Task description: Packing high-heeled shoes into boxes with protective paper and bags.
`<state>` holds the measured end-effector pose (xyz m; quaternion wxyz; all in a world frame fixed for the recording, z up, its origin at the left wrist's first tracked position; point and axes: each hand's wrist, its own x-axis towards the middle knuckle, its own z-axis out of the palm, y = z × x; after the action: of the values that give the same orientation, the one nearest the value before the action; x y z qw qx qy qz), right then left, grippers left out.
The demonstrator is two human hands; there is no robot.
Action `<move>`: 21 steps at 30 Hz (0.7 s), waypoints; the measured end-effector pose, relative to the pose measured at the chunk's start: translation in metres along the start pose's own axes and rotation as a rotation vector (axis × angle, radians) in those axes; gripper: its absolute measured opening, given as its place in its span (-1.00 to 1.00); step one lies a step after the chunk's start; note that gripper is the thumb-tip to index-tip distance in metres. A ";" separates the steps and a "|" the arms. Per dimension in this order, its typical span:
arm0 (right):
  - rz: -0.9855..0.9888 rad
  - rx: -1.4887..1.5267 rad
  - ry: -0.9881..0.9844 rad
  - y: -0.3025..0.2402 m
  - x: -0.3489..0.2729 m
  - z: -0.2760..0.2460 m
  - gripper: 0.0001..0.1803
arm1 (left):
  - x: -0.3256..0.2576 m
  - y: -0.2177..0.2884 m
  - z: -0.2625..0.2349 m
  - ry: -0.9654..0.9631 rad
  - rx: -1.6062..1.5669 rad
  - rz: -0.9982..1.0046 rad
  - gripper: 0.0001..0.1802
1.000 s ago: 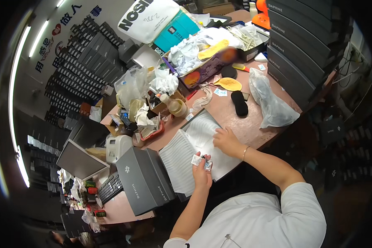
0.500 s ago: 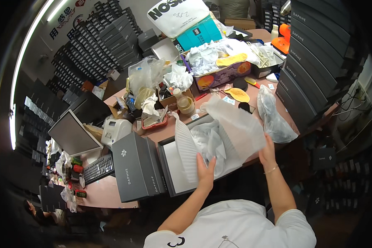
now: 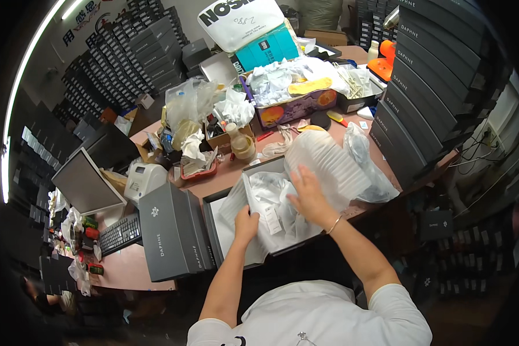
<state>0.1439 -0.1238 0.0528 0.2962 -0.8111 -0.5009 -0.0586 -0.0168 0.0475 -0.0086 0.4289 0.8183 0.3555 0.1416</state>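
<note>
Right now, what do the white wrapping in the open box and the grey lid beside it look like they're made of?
The white wrapping under both hands looks like thin tissue paper: matt, creased, softly crumpled. The ribbed white sheet over it could be corrugated paper or foam; I cannot tell which. The grey lid looks like rigid cardboard with a smooth matt finish and sharp folded edges.

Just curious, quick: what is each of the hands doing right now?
Left hand: closed on the edge of the white tissue paper.
Right hand: open, pressing flat on the tissue paper.
</note>
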 end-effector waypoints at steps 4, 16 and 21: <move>0.437 0.856 -0.249 0.040 -0.027 -0.038 -0.22 | -0.010 0.039 -0.015 -0.178 -0.578 -0.080 -0.57; 0.557 0.709 -0.220 0.090 -0.033 0.111 -0.50 | -0.050 0.000 0.020 0.008 -0.725 -0.229 -0.27; 0.279 0.513 0.073 0.035 0.013 0.033 -0.54 | -0.058 0.041 -0.008 0.160 0.115 0.471 -0.34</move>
<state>0.1728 -0.1070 0.0161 0.5147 -0.7681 -0.3719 0.0823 -0.0432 -0.0041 0.0330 0.3073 0.8878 0.1952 0.2816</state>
